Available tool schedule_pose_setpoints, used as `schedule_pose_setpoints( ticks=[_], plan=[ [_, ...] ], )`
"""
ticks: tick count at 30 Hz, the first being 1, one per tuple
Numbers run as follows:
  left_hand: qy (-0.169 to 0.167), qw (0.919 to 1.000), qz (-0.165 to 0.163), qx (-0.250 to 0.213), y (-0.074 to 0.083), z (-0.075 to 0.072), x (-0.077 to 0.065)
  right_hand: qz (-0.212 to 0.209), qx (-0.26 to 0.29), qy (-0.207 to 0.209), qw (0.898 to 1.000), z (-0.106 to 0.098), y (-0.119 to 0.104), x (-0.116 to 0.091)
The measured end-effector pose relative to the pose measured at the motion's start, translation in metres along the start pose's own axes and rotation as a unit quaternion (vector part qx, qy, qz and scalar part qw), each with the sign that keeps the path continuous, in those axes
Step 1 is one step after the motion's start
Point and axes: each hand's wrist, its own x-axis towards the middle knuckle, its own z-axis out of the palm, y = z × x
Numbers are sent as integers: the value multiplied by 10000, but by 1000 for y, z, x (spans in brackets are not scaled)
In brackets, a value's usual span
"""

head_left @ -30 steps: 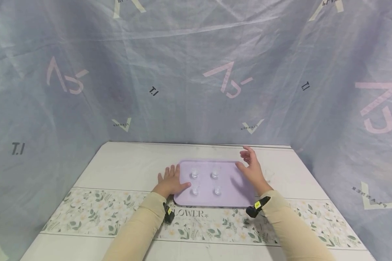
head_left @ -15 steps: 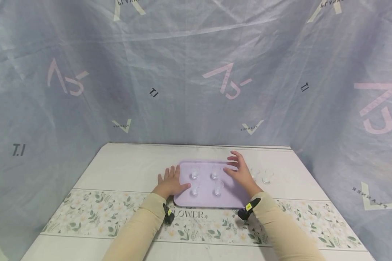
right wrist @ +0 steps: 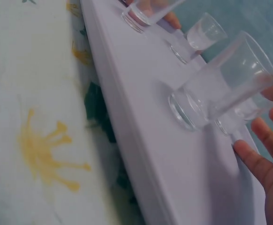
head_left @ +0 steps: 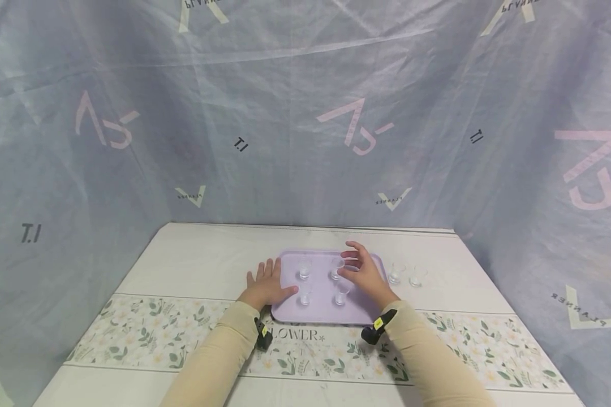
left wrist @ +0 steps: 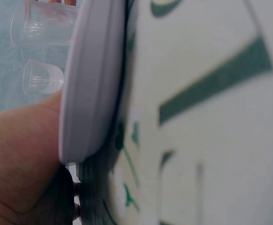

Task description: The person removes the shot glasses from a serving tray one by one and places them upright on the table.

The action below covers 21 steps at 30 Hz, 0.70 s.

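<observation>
My left hand (head_left: 267, 284) lies with spread fingers along the left edge of a lilac tray (head_left: 358, 310); its thumb reaches over the rim. On the tray stand clear shot glasses in two rows: a back left glass (head_left: 304, 272), a back right glass (head_left: 335, 273), a front left glass (head_left: 305, 297) and a front right glass (head_left: 340, 296). My right hand (head_left: 365, 276) hovers over the tray's right part, fingers bent and parted, thumb tip beside the back right glass. In the right wrist view, its fingers (right wrist: 270, 140) appear just beyond the large near glass (right wrist: 221, 89).
Two more clear glasses stand on the white table right of the tray: a nearer-in glass (head_left: 394, 277) and an outer glass (head_left: 416, 278). A floral cloth band (head_left: 183, 333) crosses the table in front. A grey printed curtain (head_left: 285, 113) encloses the back and sides.
My right hand has moved left over the tray, from its right edge to the back right glass, uncovering the two glasses on the table. My left hand has stayed in place.
</observation>
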Motion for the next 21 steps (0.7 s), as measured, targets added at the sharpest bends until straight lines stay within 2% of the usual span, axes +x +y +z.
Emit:
schedule_pose_setpoints(
  ticks=[7, 16, 21],
  plan=[
    [78, 9999, 85, -53, 1, 0, -2, 47, 59, -159, 9998, 5, -15, -3],
    [-18, 9999, -68, 114, 1, 2, 2, -110, -83, 31, 9999, 5, 18, 7],
    [-2, 9999, -92, 97, -2, 5, 4, -133, -192, 56, 9997, 4, 17, 9]
  ],
)
